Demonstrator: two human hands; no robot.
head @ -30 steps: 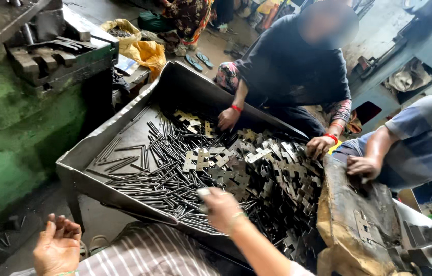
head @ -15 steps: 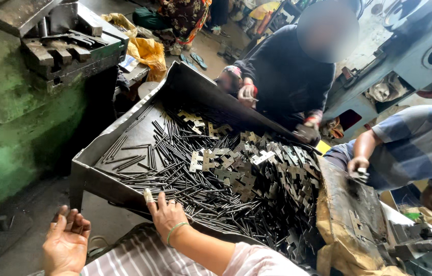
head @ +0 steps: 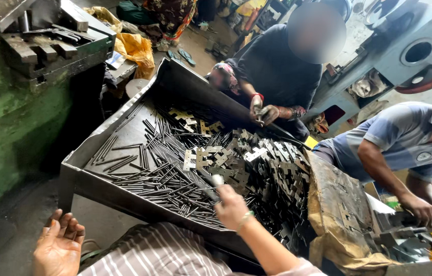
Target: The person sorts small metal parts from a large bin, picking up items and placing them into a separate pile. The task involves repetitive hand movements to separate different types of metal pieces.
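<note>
Nearest the metal tray (head: 80, 174), the person's own clothing was striped, brown with thin pale lines, lying in folds below its front wall. The right hand (head: 230, 205) was bare, a thin green bangle circling its wrist. The left hand (head: 58, 246), beside the tray's corner, wore nothing.

Left hand (head: 58, 249) low at lower left, palm up, fingers loosely curled and spread, holding nothing. Right hand (head: 230, 204) reached forward, forearm extended, wrist banded, fingers closed, back of hand facing up.
</note>
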